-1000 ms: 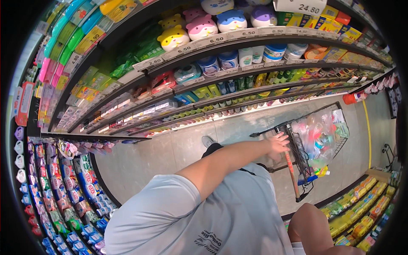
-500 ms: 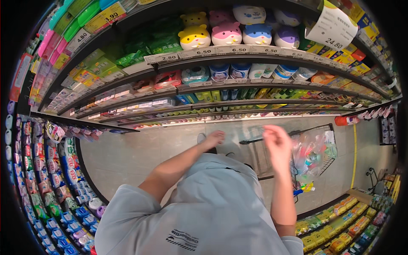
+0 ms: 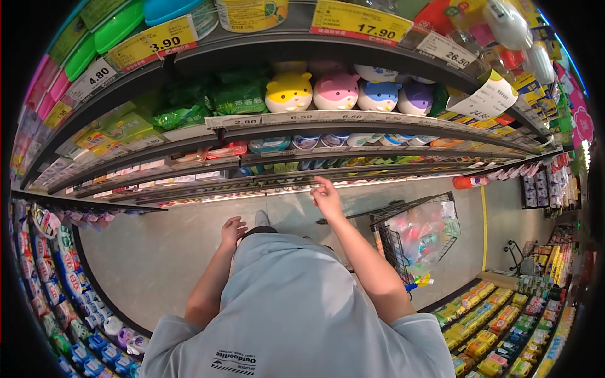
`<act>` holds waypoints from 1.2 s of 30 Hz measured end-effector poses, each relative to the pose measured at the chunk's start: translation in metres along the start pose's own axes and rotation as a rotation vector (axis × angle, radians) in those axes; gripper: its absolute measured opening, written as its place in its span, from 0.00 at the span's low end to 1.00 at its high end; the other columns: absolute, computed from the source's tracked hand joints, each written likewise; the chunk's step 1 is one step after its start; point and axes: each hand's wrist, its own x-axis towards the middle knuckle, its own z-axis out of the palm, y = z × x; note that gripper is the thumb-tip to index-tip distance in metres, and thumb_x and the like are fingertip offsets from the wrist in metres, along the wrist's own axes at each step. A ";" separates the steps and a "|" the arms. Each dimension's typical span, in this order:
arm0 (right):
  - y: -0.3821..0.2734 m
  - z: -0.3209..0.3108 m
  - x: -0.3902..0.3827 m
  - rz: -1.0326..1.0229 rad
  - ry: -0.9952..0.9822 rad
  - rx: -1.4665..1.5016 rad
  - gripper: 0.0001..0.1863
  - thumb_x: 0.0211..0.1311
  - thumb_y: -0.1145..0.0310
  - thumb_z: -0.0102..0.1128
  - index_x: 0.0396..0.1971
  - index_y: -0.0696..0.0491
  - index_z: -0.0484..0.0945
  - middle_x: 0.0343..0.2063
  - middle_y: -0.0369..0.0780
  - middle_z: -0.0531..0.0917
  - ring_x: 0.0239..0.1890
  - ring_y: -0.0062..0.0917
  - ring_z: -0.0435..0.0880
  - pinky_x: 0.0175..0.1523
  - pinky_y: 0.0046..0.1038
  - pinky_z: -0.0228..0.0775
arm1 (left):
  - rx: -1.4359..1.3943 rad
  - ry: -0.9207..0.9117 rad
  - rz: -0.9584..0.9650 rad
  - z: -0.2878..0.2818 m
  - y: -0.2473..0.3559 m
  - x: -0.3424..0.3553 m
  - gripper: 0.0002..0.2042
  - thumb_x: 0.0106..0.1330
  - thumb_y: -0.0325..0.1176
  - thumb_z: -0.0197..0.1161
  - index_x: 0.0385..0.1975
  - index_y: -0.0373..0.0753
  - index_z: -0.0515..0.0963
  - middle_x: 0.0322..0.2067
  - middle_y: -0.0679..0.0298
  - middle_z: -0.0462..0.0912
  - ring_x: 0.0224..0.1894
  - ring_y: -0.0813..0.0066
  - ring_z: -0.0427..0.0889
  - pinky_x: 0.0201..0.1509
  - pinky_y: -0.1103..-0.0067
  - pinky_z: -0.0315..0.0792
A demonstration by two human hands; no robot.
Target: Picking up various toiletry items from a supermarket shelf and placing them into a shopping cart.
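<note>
My right hand (image 3: 327,197) is raised in front of the lower shelves, its index finger stretched out and the other fingers loosely bent. It holds nothing and appears apart from the goods. My left hand (image 3: 233,232) hangs beside my waist with slightly curled, parted fingers and nothing in it. Ahead, animal-shaped containers with white lower halves line a shelf: a yellow one (image 3: 288,92), a pink one (image 3: 336,92), a blue one (image 3: 379,97) and a purple one (image 3: 416,98). Green plastic packs (image 3: 239,94) lie to their left.
A black wire shopping cart (image 3: 392,242) stands at my right, holding a clear plastic bag (image 3: 423,234) of goods. Price labels line the shelf edge (image 3: 302,118). More stocked shelves curve round on the left and lower right. A yellow line (image 3: 484,230) crosses the floor.
The view has shifted, showing more of the upper shelf. My left hand has drawn back to the left. My right hand has moved left, away from the cart, its index finger now extended.
</note>
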 end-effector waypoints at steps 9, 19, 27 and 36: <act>-0.026 0.021 0.045 -0.391 0.457 -0.504 0.20 0.61 0.66 0.66 0.51 0.50 0.70 0.27 0.37 0.82 0.30 0.38 0.83 0.37 0.40 0.73 | 0.196 0.159 -0.105 -0.096 -0.074 0.040 0.14 0.69 0.43 0.61 0.50 0.45 0.78 0.39 0.61 0.86 0.30 0.73 0.80 0.29 0.73 0.71; -0.018 0.020 0.068 -0.374 0.575 -0.652 0.17 0.58 0.63 0.70 0.42 0.51 0.72 0.25 0.36 0.85 0.31 0.43 0.85 0.36 0.44 0.74 | 1.020 -0.052 0.113 -0.197 -0.138 0.076 0.15 0.69 0.41 0.55 0.38 0.39 0.86 0.35 0.60 0.88 0.35 0.67 0.84 0.45 0.70 0.77; -0.029 0.031 0.075 -0.188 0.539 -0.726 0.15 0.53 0.59 0.72 0.35 0.52 0.79 0.27 0.40 0.87 0.35 0.42 0.87 0.42 0.42 0.77 | 1.020 -0.094 0.200 -0.226 -0.142 0.107 0.16 0.71 0.43 0.56 0.42 0.39 0.86 0.44 0.60 0.89 0.49 0.65 0.85 0.57 0.73 0.76; -0.027 0.012 0.079 -0.075 0.460 -0.887 0.17 0.56 0.55 0.71 0.38 0.52 0.82 0.28 0.43 0.88 0.37 0.42 0.87 0.42 0.43 0.77 | 0.512 0.012 -0.117 -0.173 -0.046 0.094 0.09 0.65 0.38 0.63 0.40 0.43 0.84 0.24 0.69 0.78 0.20 0.77 0.71 0.21 0.73 0.64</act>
